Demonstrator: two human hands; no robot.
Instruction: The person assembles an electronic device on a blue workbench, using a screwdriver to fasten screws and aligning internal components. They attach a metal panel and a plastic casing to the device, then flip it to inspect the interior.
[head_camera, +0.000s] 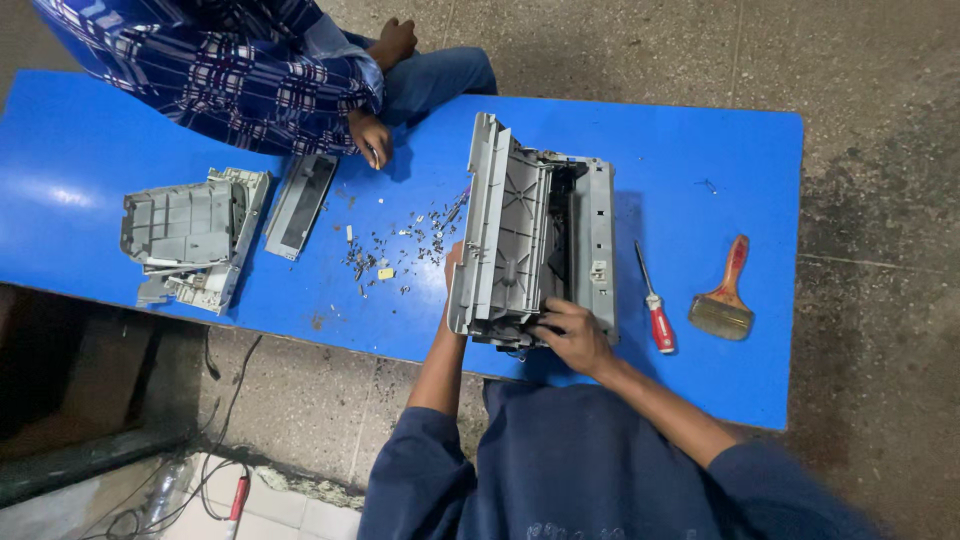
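Housing: you are working on a grey plastic printer housing (535, 245), stripped and opened, which is standing near the middle of the blue table (720, 150), close to the edge on your side
Inside the housing: its open shell is showing ribbed grey walls and a dark cavity toward the far end; what is lying inside that cavity is too dark to tell
Right hand: your right hand (572, 335) is resting on the near end of the housing, fingers curled narrow and gripping its lower edge
Left hand: your left hand (452, 262) is pressing against the left outer wall of the housing, mostly hidden behind it, so you cannot tell how the fingers are set
Tools: a red-handled screwdriver (652, 303) is lying just right of the housing, and a flat paintbrush with a worn wooden handle (724, 300) is lying a little further right, apart from it
Loose parts: a scatter of small dark screws and bits (400, 245) is lying on the table just left of the housing
Removed panels: a long grey plastic cover (300, 205) and a larger grey ribbed panel assembly (195, 235) are sitting well to the left
Other person: someone in a plaid shirt (240, 60) is sitting across the table, one hand (370, 135) touching the tabletop near the long cover
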